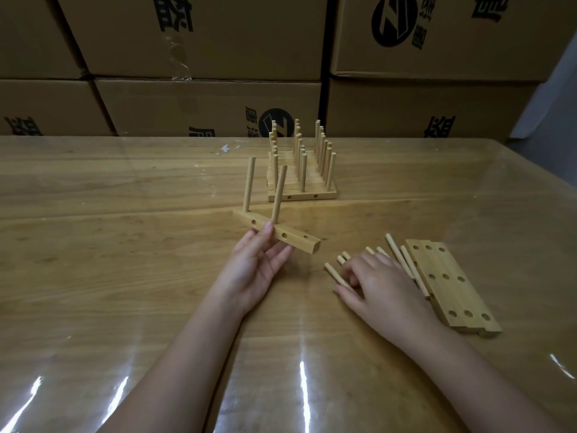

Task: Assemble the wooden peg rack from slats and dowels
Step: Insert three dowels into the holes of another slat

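Head view: my left grip [256,270] clasps a slat [282,236] bearing two dowels [249,182]; my right grip [381,282], closure indeterminable, rests on loose dowels [394,252]; spare slats [452,285] remain unpegged.

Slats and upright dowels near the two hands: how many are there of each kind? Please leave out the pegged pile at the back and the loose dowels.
Held slat, in the left hand: 1
Upright dowels in it: 2
Flat slats by the right hand: 3 in view
Total: 6
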